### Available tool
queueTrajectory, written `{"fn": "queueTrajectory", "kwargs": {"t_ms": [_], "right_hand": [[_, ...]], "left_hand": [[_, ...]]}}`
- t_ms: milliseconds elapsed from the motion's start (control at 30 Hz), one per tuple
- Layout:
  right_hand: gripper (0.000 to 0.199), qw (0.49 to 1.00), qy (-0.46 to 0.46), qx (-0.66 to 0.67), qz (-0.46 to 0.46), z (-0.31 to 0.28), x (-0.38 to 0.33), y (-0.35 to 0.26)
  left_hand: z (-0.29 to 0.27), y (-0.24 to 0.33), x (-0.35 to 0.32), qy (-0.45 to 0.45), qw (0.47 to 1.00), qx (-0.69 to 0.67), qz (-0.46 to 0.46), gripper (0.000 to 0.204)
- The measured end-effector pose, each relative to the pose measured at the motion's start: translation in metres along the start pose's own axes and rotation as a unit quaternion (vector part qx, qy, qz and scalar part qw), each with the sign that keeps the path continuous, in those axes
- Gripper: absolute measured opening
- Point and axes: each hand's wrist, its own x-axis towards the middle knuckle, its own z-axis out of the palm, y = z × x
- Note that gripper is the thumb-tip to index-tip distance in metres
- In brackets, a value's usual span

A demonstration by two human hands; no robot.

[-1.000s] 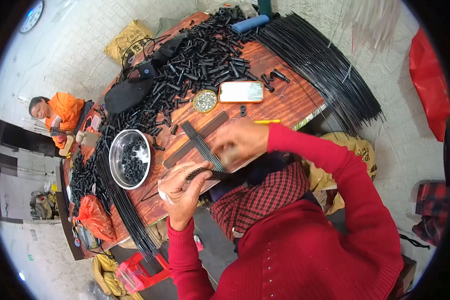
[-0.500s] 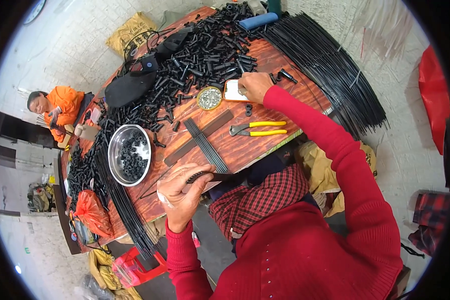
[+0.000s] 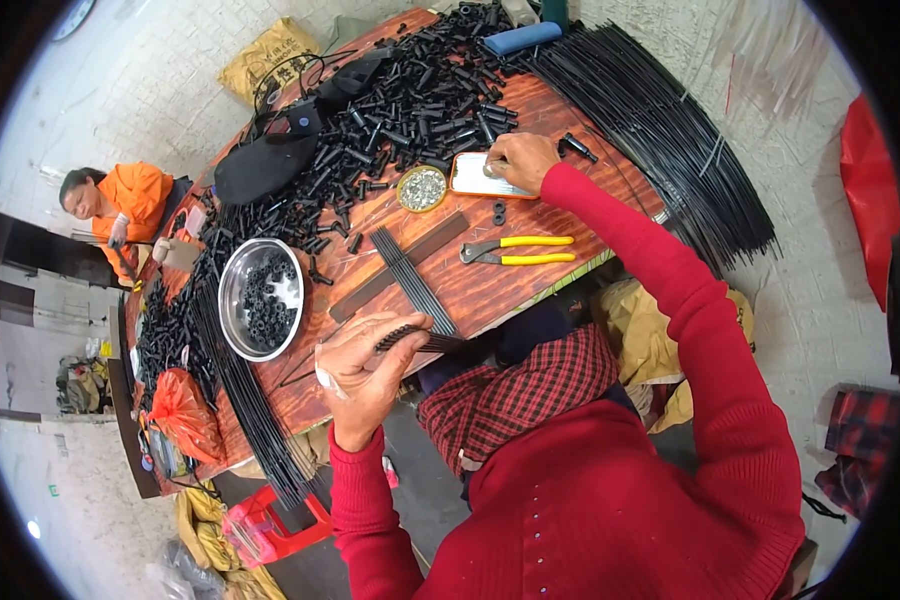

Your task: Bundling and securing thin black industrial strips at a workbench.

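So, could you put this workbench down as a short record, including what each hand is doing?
Left hand: gripping a bundle of thin black rods
Right hand: fingers at a shallow orange-rimmed tray; grasp unclear
Centre: loose row of rods across a dark brown bar
Near the edge: yellow-handled pliers
Beside the tray: round tin of shiny pieces
Left: metal bowl of black parts
Far left: person in orange

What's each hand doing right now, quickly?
Left hand: closed around a bundle of thin black rods.
Right hand: fingers bent at the orange-rimmed tray; whether it holds anything cannot be told.
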Motion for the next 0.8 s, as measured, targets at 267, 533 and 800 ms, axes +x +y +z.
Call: {"fn": "queueTrajectory", "kwargs": {"t_ms": [267, 533, 800], "right_hand": [[0.010, 0.988, 0.088, 0.033, -0.120, -0.026, -0.002, -0.019], [0.021, 0.962, 0.000, 0.225, -0.152, -0.081, -0.024, -0.085], [0.025, 0.900, -0.086, 0.322, -0.280, -0.130, -0.074, -0.150]], "left_hand": [[-0.001, 0.007, 0.004, 0.017, 1.000, 0.015, -0.012, 0.018], [-0.002, 0.006, -0.001, 0.026, 0.999, -0.028, -0.025, 0.018], [0.000, 0.001, -0.001, 0.023, 1.000, -0.010, 0.007, 0.019]]}}
